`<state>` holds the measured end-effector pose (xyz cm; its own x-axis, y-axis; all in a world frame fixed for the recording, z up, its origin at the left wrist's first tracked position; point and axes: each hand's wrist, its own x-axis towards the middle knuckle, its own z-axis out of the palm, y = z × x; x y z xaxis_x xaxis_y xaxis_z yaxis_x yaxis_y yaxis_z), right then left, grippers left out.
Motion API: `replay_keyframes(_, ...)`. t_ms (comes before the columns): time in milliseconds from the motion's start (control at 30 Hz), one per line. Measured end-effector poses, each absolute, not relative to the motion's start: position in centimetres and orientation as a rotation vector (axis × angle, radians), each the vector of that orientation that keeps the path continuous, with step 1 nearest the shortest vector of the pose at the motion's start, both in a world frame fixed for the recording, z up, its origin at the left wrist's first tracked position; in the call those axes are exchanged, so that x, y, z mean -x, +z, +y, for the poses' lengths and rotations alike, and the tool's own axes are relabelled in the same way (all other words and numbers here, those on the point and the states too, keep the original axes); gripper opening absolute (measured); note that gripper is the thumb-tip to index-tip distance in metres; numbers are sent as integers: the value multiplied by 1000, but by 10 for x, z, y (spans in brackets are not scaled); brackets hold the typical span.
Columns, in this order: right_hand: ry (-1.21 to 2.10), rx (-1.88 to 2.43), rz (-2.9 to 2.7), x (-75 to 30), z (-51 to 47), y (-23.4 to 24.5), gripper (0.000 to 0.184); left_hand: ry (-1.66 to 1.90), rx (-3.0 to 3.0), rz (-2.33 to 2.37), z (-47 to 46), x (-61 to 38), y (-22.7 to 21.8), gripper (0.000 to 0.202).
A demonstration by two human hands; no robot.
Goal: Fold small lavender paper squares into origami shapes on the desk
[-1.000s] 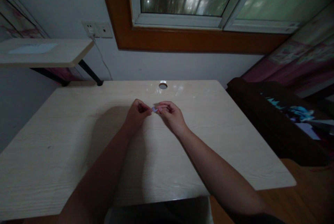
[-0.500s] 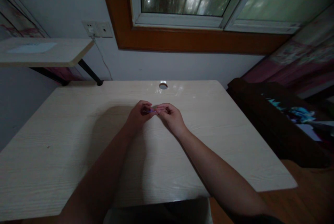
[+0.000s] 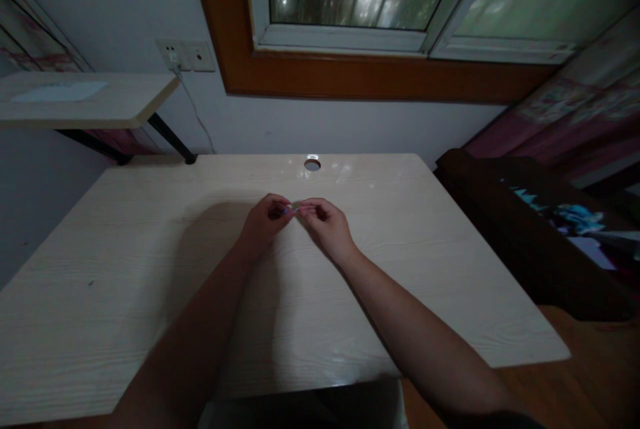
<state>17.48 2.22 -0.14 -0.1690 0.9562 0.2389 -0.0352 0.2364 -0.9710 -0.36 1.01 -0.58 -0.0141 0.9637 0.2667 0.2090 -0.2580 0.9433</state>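
Observation:
Above the middle of the pale wood-grain desk, my two hands meet almost fingertip to fingertip. Between them is a small, thin bluish-purple item, mostly covered by the fingers; its kind is too small to make out. My left hand pinches one end with thumb and index finger, the other fingers curled. On the opposite end my right hand pinches with its thumb and fingertips.
A round cable hole lies near the desk's back edge. At the left a raised shelf on black legs holds a white sheet. A cord hangs from the wall socket. Dark furniture stands at the right.
My left thumb and fingertips have closed further over the small item, so less of it shows. Both hands stay in nearly the same place.

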Motion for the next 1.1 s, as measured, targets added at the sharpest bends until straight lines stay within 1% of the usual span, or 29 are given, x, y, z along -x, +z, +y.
replay_keyframes(200,873,961,-1698,-179,22,-1,8,1330,-1555,1262,11,4,-8,25)
replay_keyframes(367,825,989,-1737,-178,20,3,7,1269,-1637,1326,11,3,-6,24)
replay_keyframes(500,774,992,-1772,-178,18,6,7,1143,-1715,1423,7,4,0,18)
replay_keyframes(600,742,992,-1796,-179,18,6,7,1081,-1761,1461,6,4,2,18)
replay_keyframes(767,734,976,-1810,-180,18,3,8,1058,-1789,1469,6,4,0,18)
replay_keyframes(1100,885,977,-1752,-180,21,3,9,1069,-1740,1404,4,4,5,19)
